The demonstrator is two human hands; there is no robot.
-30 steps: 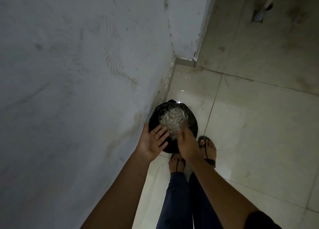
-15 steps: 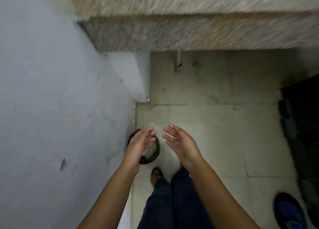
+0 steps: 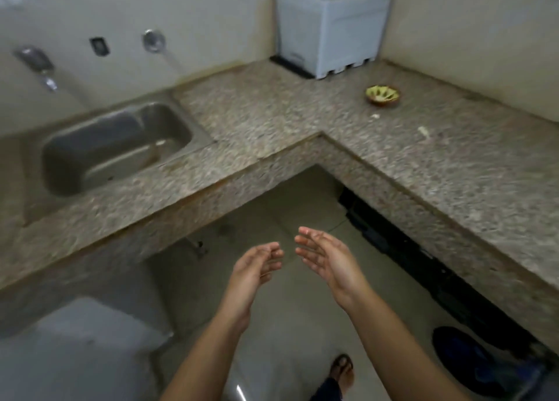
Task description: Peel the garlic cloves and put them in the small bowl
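Two empty hands held out above the floor, inside the angle of an L-shaped counter.
The left hand (image 3: pixel 257 267) has loosely curled fingers and the right hand (image 3: pixel 329 261) is spread, palm turned inward; neither grasps anything, and they are near each other but apart. The small bowl (image 3: pixel 383 96) sits well away on the right wing of the granite counter (image 3: pixel 272 113), near a white box (image 3: pixel 329 28) in the corner. Pale scraps (image 3: pixel 424 131) lie just in front of the bowl, possibly garlic, though the blur hides which. A steel sink (image 3: pixel 90 146) is set in the left wing.
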